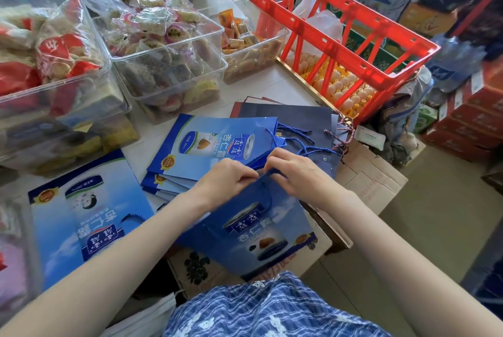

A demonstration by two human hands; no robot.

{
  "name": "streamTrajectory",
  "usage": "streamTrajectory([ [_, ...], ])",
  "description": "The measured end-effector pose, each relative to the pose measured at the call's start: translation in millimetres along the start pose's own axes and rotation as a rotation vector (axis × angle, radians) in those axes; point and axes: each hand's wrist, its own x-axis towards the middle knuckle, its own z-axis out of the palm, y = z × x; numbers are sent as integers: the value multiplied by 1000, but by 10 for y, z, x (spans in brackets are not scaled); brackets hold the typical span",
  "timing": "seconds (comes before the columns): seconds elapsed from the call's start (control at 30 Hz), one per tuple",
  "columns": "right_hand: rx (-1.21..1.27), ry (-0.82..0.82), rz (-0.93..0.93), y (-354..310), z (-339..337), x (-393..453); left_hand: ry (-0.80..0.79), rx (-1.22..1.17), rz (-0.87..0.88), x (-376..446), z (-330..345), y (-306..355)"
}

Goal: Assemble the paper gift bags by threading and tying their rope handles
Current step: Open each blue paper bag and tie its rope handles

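A white counter [272,86] carries nearly everything here, with clear plastic tubs [168,64] of wrapped snacks ranged along its far and left side. Just off its right edge stands a red crate [353,45], and through its open sides a tray of eggs [351,89] shows. Cardboard boxes [375,181] sit below the near right corner of the counter. On the left, a large flat blue bag [89,222] lies printed side up, and in the middle a stack of flat blue bags [206,146] is fanned out, partly overlapping a pile of dark navy bags [299,116] behind it. Blue rope handles [299,143] trail loosely across the navy pile from the stack's top edge. Nearest the person, one blue gift bag [258,227] is held tilted over the counter's front edge, its upper rim raised towards the stack. The left hand [226,181] pinches that rim with curled fingers, thumb on top. The right hand [296,170], just beside it, also has its fingers bent and clenched on the same rim; whether a rope end lies between them I cannot tell. A dark loop of handle [268,197] hangs against the bag's face below the hands.
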Motion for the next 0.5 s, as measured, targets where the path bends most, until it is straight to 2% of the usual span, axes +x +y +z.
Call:
streamTrajectory([
  [0.33,10,-31,-38,-133,-31,-67,-20,-169,88,-139,-84,-116],
  [0.5,-8,-49,-28,-203,-113,-116,-22,-156,86,-114,-105,-153],
])
